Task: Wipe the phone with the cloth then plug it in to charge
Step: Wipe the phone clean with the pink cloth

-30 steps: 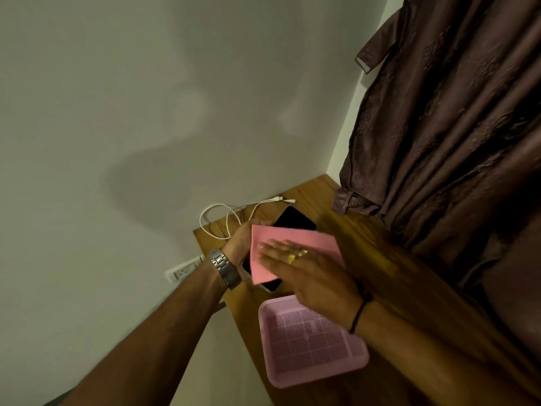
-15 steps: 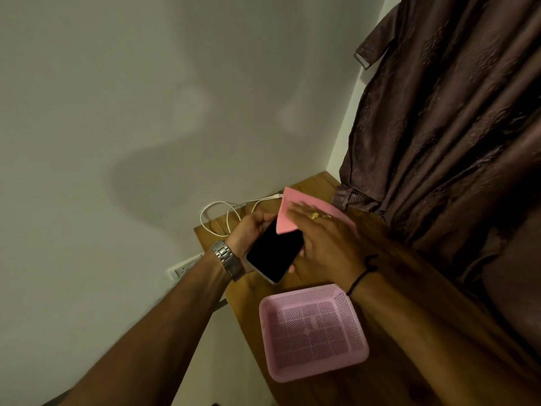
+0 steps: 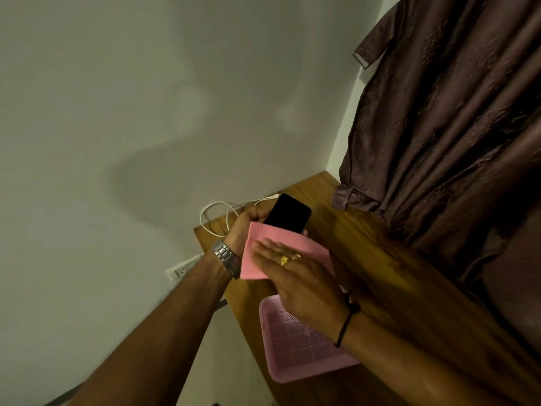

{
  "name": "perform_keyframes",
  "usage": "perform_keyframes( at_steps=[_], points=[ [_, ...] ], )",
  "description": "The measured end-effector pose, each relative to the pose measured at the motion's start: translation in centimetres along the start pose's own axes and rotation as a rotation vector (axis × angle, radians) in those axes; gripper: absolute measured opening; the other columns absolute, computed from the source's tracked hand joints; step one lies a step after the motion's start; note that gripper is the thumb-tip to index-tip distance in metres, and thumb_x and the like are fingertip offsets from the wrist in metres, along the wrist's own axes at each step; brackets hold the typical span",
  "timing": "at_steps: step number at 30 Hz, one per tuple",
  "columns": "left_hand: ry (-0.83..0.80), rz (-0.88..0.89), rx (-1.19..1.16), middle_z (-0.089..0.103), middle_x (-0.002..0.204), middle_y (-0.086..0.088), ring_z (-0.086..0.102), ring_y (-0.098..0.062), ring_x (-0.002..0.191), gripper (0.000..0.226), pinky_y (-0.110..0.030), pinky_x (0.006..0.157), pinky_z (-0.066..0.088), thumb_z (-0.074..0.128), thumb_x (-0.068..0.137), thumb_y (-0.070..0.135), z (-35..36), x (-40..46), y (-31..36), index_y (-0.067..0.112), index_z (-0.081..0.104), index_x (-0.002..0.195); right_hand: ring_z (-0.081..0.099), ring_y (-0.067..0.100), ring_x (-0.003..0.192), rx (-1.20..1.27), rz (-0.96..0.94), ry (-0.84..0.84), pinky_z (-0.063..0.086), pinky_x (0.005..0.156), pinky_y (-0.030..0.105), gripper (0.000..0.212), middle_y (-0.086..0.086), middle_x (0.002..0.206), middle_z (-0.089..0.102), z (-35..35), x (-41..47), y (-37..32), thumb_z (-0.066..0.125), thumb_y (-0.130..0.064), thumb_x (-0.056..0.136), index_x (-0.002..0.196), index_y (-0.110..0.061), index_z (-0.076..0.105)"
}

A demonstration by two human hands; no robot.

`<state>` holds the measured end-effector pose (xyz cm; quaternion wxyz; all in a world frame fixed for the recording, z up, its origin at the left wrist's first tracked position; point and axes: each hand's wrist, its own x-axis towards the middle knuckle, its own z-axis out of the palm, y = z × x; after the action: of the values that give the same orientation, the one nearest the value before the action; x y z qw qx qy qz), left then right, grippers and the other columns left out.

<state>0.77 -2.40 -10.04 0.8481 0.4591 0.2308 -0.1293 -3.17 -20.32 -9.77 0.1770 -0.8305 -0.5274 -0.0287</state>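
A black phone (image 3: pixel 288 213) with a dark screen is held above the wooden table, and my left hand (image 3: pixel 244 227) grips it from the left side. A pink cloth (image 3: pixel 262 250) lies over the phone's near half. My right hand (image 3: pixel 295 276) presses flat on the cloth with fingers stretched out. The far half of the screen shows uncovered. A white charging cable (image 3: pixel 218 213) lies coiled at the table's far left corner, its plug end hidden behind the phone.
A pink perforated basket (image 3: pixel 295 356) stands on the wooden table (image 3: pixel 395 273) below my right wrist. A white wall socket (image 3: pixel 183 269) sits on the wall left of the table. Brown curtains (image 3: pixel 453 127) hang along the right side.
My right hand has slid the pink cloth from the phone's far end back to its near half. The far part of the screen is now bare. My left hand keeps its grip.
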Motion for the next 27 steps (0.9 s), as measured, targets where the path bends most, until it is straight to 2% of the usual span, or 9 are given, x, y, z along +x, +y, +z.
perform_keyframes(
  at_steps=[2, 4, 7, 10, 12, 17, 20, 22, 27],
  points=[
    [0.05, 0.022, 0.066, 0.053, 0.056, -0.002, 0.05, -0.015, 0.049, 0.035, -0.022, 0.052, 0.043, 0.036, 0.102, 0.02, -0.3, 0.0, -0.3, 0.013, 0.047, 0.07, 0.042, 0.017, 0.146, -0.066, -0.078, -0.059, 0.04, 0.117, 0.037, 0.068, 0.002, 0.156, 0.048, -1.1, -0.2, 2.1, 0.061, -0.002, 0.084, 0.149, -0.018, 0.049],
    [0.017, 0.0, 0.048, 0.058, 0.066, -0.011, 0.058, -0.023, 0.058, 0.043, -0.028, 0.058, 0.05, 0.036, 0.1, 0.022, -0.3, -0.3, -0.3, 0.008, 0.062, 0.069, 0.046, 0.02, 0.144, -0.092, 0.006, -0.019, 0.043, 0.114, 0.042, 0.058, 0.005, 0.153, 0.052, -2.6, 0.4, 4.5, 0.064, -0.006, 0.088, 0.145, -0.014, 0.056],
    [-0.059, -0.035, -0.02, 0.068, 0.061, -0.013, 0.067, -0.029, 0.059, 0.052, -0.03, 0.054, 0.058, 0.037, 0.098, 0.028, 0.0, -0.6, 0.2, 0.006, 0.073, 0.067, 0.047, 0.022, 0.143, -0.087, 0.156, 0.096, 0.044, 0.112, 0.043, 0.054, 0.008, 0.151, 0.054, -3.0, 0.9, 5.0, 0.063, -0.004, 0.089, 0.143, -0.01, 0.058],
    [0.067, 0.008, -0.005, 0.059, 0.053, -0.003, 0.057, -0.02, 0.052, 0.03, -0.019, 0.044, 0.047, 0.046, 0.098, 0.025, -0.7, -0.3, 0.4, 0.01, 0.059, 0.075, 0.041, 0.019, 0.146, -0.13, -0.054, 0.007, 0.036, 0.12, 0.038, 0.063, 0.006, 0.155, 0.049, -0.5, -1.0, 1.5, 0.048, -0.004, 0.086, 0.148, -0.015, 0.048],
    [0.048, -0.042, -0.033, 0.055, 0.063, -0.002, 0.055, -0.017, 0.052, 0.023, -0.022, 0.047, 0.044, 0.051, 0.096, 0.03, -1.3, -0.2, 0.2, 0.012, 0.059, 0.082, 0.043, 0.018, 0.144, -0.145, -0.201, -0.024, 0.031, 0.122, 0.033, 0.061, 0.005, 0.153, 0.051, -0.9, -1.5, 2.0, 0.041, -0.007, 0.087, 0.146, -0.016, 0.05],
    [-0.025, -0.11, -0.085, 0.059, 0.09, -0.016, 0.061, -0.033, 0.076, 0.036, -0.042, 0.065, 0.059, 0.045, 0.093, 0.037, -1.3, -0.9, 0.2, 0.01, 0.059, 0.112, 0.049, 0.025, 0.141, -0.179, 0.103, 0.094, 0.047, 0.11, 0.045, 0.052, 0.01, 0.15, 0.054, -3.8, -0.2, 5.7, 0.055, -0.003, 0.092, 0.143, -0.01, 0.057],
    [0.067, -0.058, -0.065, 0.06, 0.057, -0.005, 0.059, -0.018, 0.048, 0.027, -0.021, 0.045, 0.049, 0.045, 0.096, 0.028, -1.4, -0.2, 0.6, 0.008, 0.061, 0.086, 0.048, 0.022, 0.141, -0.206, -0.105, 0.01, 0.04, 0.117, 0.039, 0.063, 0.009, 0.151, 0.053, -0.9, -1.7, 2.3, 0.051, -0.002, 0.084, 0.146, -0.013, 0.049],
    [0.096, -0.026, -0.049, 0.058, 0.053, -0.002, 0.058, -0.015, 0.043, 0.025, -0.018, 0.04, 0.046, 0.046, 0.097, 0.023, -1.6, 0.1, 0.5, 0.009, 0.06, 0.083, 0.046, 0.021, 0.143, -0.207, -0.214, -0.043, 0.036, 0.119, 0.038, 0.066, 0.007, 0.152, 0.052, -1.2, -1.9, 2.5, 0.052, -0.001, 0.083, 0.147, -0.014, 0.048],
    [0.036, -0.113, -0.064, 0.061, 0.074, -0.014, 0.062, -0.03, 0.064, 0.03, -0.033, 0.057, 0.058, 0.046, 0.095, 0.034, -1.2, -1.0, 0.3, 0.008, 0.061, 0.092, 0.047, 0.024, 0.143, -0.161, 0.119, 0.077, 0.044, 0.112, 0.045, 0.055, 0.01, 0.151, 0.053, -3.8, -0.8, 5.4, 0.057, 0.005, 0.09, 0.143, -0.01, 0.056]
  ],
)
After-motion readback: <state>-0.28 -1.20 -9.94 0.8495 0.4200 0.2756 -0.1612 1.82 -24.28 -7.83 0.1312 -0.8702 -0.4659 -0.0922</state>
